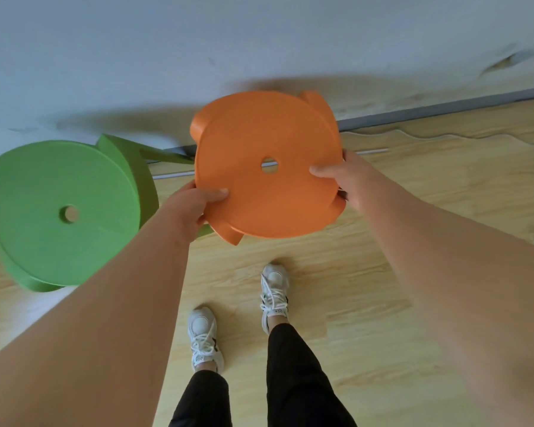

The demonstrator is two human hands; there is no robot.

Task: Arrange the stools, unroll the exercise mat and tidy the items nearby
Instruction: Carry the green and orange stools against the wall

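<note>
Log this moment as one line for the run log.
step: arranging stools | left hand: gripping orange stool seat rim | right hand: gripping opposite rim | green stool: beside it, by wall | mat: not in view

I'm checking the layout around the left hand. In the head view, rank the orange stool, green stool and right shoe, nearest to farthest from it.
1. orange stool: gripped by the left hand.
2. green stool: beside it, left.
3. right shoe: on the floor, lower right.

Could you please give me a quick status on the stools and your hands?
Left hand and right hand grip orange stool by seat rim. Green stool beside it, left. Floor ahead open.
</note>
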